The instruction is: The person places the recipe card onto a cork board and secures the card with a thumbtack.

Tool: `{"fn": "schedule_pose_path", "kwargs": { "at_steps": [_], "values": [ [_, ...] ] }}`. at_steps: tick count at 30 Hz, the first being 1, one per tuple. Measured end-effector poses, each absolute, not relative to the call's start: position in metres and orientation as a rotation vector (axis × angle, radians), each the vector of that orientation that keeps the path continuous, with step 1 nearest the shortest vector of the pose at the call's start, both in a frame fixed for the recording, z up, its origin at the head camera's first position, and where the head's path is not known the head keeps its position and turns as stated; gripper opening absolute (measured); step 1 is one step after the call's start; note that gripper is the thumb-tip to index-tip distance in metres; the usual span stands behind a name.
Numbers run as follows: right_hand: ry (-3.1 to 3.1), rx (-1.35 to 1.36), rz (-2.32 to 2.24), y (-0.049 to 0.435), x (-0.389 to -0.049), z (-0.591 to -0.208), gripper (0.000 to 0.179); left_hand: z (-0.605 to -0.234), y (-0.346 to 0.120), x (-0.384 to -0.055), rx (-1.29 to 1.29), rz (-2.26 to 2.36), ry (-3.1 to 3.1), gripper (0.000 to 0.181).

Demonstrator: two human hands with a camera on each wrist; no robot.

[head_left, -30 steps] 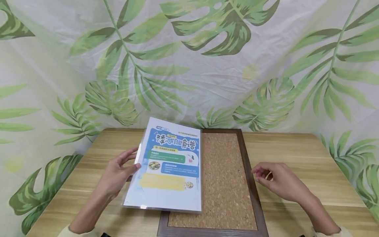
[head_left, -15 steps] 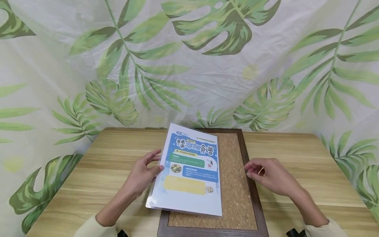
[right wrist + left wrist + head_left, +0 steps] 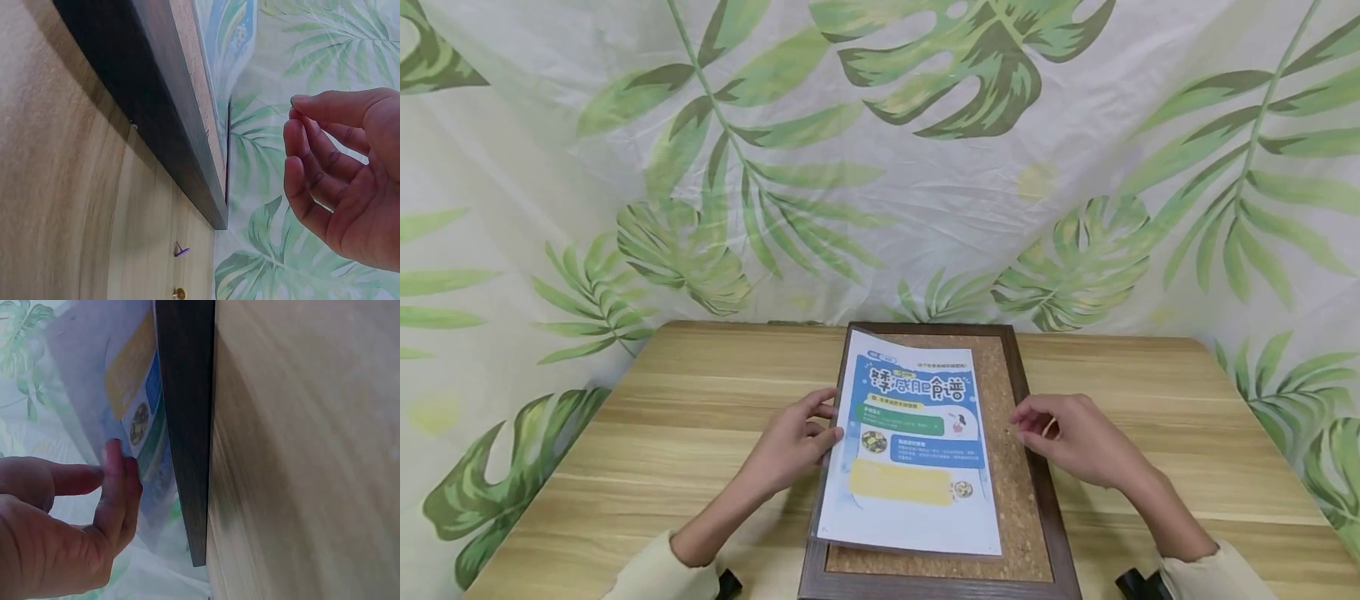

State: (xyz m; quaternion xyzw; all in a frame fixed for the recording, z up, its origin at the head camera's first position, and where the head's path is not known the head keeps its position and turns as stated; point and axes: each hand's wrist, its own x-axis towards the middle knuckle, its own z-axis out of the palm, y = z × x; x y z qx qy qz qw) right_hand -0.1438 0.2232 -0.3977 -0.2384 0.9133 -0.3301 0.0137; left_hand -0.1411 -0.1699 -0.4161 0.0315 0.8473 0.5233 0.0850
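A laminated poster (image 3: 913, 450), white and blue with a yellow block, overlaps the cork board (image 3: 1019, 508) in the head view. My left hand (image 3: 793, 442) pinches its left edge between thumb and fingers; in the left wrist view the poster (image 3: 81, 381) stands apart from the board's dark frame (image 3: 185, 412). Over the board's right side, my right hand (image 3: 1075, 442) has thumb and index finger pinched together. A green sliver of a thumbtack (image 3: 292, 100) shows at those fingertips (image 3: 302, 99) in the right wrist view, the rest of it hidden.
On the wooden table (image 3: 1150, 375), a purple thumbtack (image 3: 181, 250) and a gold thumbtack (image 3: 180, 293) lie beyond the board's frame in the right wrist view. A leaf-patterned cloth (image 3: 925, 225) hangs behind the table's back edge.
My left hand has carried the poster rightward, from beside and partly over the board to mostly over the cork. My right hand has shifted left, from outside the frame to over the board's edge.
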Motion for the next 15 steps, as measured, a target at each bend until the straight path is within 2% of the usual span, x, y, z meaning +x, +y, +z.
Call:
{"fn": "schedule_pose_path", "kwargs": {
  "at_steps": [15],
  "values": [
    [2.79, -0.741, -1.003, 0.206, -0.156, -0.397, 0.013, -0.419, -0.157, -0.152, 0.227, 1.326, 2.578, 0.077]
  ]
}}
